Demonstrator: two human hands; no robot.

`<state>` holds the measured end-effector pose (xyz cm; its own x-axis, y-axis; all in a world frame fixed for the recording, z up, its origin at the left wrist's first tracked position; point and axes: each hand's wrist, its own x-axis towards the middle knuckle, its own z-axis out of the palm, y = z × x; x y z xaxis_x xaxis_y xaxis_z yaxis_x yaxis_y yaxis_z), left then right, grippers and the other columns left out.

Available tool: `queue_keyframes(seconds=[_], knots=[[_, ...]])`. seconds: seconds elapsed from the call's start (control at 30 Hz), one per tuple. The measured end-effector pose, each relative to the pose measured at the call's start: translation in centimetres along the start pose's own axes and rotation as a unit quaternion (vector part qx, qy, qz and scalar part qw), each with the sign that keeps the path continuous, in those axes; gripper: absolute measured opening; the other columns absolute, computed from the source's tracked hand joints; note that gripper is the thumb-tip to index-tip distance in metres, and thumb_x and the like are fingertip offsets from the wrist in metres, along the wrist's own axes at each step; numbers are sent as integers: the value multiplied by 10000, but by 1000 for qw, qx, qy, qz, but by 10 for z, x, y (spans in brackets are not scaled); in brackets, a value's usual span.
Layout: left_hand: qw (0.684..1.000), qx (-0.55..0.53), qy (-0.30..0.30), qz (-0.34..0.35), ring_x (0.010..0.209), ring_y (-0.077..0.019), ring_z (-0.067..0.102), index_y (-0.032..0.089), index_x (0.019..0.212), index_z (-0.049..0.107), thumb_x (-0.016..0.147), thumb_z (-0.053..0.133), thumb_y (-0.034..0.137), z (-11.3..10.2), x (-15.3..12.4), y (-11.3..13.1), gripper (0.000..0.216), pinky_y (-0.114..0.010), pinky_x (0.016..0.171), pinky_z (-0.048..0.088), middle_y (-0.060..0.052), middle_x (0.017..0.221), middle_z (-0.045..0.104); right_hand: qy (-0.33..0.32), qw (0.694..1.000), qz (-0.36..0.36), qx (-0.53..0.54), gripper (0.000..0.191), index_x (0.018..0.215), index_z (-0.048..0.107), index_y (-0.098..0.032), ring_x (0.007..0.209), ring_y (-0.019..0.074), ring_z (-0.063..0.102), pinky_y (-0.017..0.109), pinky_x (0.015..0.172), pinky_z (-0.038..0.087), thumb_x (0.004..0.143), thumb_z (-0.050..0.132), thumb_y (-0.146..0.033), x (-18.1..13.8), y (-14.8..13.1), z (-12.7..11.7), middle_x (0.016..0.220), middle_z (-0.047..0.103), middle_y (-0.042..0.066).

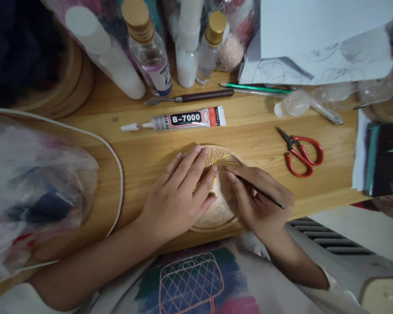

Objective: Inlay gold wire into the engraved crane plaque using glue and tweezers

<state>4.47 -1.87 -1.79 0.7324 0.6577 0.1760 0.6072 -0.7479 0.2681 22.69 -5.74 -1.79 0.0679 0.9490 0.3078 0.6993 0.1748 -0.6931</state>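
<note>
A round wooden plaque (223, 192) with a raised rim lies on the table, bearing drawn wave lines and golden thread-like strands (221, 158) near its top. My left hand (183, 192) lies flat over its left part, fingers stretched out, hiding much of that side. In my right hand (260, 196) is a thin dark stick-like tool (265, 196), pinched like a pencil. Its tip touches or hovers just above the upper right of the plaque; I cannot tell which.
Above the plaque lie a B-7000 glue tube (190, 118) and a dark-handled palette knife (203, 95). Red-handled scissors (303, 152) rest to the right. Bottles (150, 56) and papers (314, 65) line the back. A white cable (119, 174) and plastic bag (42, 187) are at left.
</note>
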Motion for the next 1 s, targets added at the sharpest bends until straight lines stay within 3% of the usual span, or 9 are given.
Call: queue_keyframes(seconds=[0.27,1.0], knots=[[1000,-18,-8,-4,1363,-361,461,71,1282,567,908,604,307,0,-1,0,443,-529,1106,415,-246,1429,506,-7,1000,5,14,218,998,707,-212,794,154,725,301,767,621,825,684,-81,-1,1,-1,889,772,19],[1000,1,9,1,1317,-364,518,77,1238,604,938,551,311,0,1,1,385,-522,1062,465,-237,1386,555,-5,1000,15,14,179,953,712,-209,755,148,717,280,723,599,826,680,-87,2,2,-4,859,766,14]])
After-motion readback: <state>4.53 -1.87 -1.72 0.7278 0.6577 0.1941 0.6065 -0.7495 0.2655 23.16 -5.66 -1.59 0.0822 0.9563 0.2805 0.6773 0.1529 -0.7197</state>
